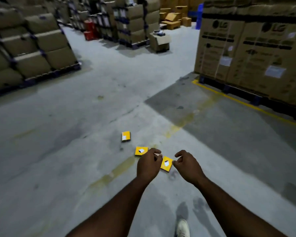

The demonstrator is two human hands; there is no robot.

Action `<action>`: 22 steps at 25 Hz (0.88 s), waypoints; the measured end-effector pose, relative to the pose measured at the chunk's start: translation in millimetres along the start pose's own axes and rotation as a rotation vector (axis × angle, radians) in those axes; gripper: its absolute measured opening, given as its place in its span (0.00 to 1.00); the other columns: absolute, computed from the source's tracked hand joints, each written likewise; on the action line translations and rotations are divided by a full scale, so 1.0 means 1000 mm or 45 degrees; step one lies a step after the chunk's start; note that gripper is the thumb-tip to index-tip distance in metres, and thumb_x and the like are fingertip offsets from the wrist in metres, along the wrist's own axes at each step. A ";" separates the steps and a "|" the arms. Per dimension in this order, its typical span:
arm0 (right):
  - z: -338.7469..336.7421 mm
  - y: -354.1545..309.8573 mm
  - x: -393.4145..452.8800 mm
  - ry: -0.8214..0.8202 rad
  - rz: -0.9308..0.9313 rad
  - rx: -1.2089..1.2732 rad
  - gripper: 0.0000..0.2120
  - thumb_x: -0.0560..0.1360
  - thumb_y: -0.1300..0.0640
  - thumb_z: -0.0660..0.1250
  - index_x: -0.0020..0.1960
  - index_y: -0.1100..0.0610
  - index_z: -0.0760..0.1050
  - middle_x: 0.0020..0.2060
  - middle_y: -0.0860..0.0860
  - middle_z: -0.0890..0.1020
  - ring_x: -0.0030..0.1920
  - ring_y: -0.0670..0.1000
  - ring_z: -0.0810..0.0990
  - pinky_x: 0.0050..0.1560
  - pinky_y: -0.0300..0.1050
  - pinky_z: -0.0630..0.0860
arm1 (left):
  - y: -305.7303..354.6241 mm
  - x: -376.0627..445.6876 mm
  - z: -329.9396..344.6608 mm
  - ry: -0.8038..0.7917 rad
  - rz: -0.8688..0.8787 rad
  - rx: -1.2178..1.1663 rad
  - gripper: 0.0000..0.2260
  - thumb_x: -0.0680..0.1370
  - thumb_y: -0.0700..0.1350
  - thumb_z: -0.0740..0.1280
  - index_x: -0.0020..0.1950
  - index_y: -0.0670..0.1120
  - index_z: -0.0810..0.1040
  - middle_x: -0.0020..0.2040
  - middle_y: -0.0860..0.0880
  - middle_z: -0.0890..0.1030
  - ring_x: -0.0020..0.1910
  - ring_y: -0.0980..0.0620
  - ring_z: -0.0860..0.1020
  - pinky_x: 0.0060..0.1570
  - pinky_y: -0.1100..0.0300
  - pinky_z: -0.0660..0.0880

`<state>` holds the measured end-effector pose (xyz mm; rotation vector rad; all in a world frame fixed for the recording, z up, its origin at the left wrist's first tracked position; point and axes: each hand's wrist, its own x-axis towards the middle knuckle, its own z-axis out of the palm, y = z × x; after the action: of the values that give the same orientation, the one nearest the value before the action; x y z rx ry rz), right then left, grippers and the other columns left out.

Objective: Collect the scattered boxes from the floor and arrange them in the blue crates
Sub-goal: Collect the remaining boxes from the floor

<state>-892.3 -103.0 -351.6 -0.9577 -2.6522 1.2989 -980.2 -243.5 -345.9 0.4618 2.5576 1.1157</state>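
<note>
Both my arms reach out over the grey concrete floor (75,134), my left hand (148,165) and right hand (186,164) empty, fingers loosely curled and apart. Three small flat yellow cardboard boxes lie scattered ahead: the nearest box (166,164) shows between my hands, a second (141,151) sits just beyond my left knuckles, a third (126,136) farther off. I judge the step is the pickup. I should crouch low, pinch the nearest by its edges, then gather the others. No blue crate is clearly in view, only something blue (200,16) far off.
</note>
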 end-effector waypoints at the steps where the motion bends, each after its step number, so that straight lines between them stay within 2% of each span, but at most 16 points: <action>1: 0.001 -0.005 0.021 -0.028 -0.016 0.014 0.10 0.75 0.52 0.68 0.54 0.48 0.73 0.47 0.50 0.79 0.44 0.47 0.78 0.41 0.43 0.69 | -0.001 0.014 -0.004 0.014 -0.031 0.029 0.07 0.77 0.50 0.66 0.53 0.54 0.79 0.43 0.54 0.85 0.44 0.56 0.82 0.46 0.60 0.75; 4: 0.008 -0.021 0.077 -0.130 -0.070 0.032 0.09 0.75 0.51 0.68 0.54 0.47 0.72 0.48 0.50 0.80 0.44 0.48 0.78 0.41 0.43 0.69 | -0.005 0.053 -0.018 0.108 -0.149 0.064 0.10 0.74 0.54 0.63 0.52 0.56 0.79 0.41 0.56 0.85 0.42 0.57 0.83 0.48 0.55 0.79; 7: 0.020 -0.042 0.122 -0.189 -0.158 0.018 0.11 0.75 0.53 0.68 0.57 0.50 0.73 0.49 0.51 0.79 0.48 0.49 0.79 0.42 0.42 0.66 | -0.012 0.089 -0.030 0.236 -0.252 0.091 0.07 0.76 0.52 0.66 0.52 0.55 0.79 0.43 0.55 0.85 0.44 0.56 0.83 0.49 0.54 0.78; 12: 0.040 -0.066 0.171 -0.286 -0.186 -0.026 0.12 0.74 0.53 0.67 0.57 0.49 0.72 0.49 0.50 0.78 0.45 0.49 0.79 0.42 0.43 0.68 | -0.023 0.134 -0.042 0.317 -0.311 0.056 0.10 0.78 0.51 0.67 0.59 0.54 0.77 0.47 0.54 0.85 0.48 0.53 0.82 0.51 0.55 0.76; 19: 0.094 -0.100 0.254 -0.300 -0.151 -0.184 0.13 0.75 0.51 0.67 0.58 0.50 0.73 0.50 0.49 0.78 0.49 0.50 0.79 0.45 0.43 0.71 | -0.091 0.220 -0.072 0.287 -0.381 -0.066 0.11 0.77 0.50 0.67 0.59 0.54 0.77 0.45 0.55 0.84 0.45 0.54 0.83 0.50 0.55 0.78; 22: 0.126 -0.121 0.292 -0.269 -0.084 -0.191 0.12 0.75 0.51 0.67 0.58 0.49 0.72 0.49 0.48 0.77 0.44 0.50 0.79 0.43 0.44 0.75 | -0.130 0.269 -0.097 0.215 -0.374 -0.081 0.11 0.77 0.49 0.67 0.59 0.53 0.77 0.44 0.55 0.84 0.46 0.54 0.83 0.49 0.56 0.77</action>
<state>-1226.7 -89.0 -412.3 -0.7790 -2.9500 1.2682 -1283.3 -279.5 -421.9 -0.0267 2.6119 1.1639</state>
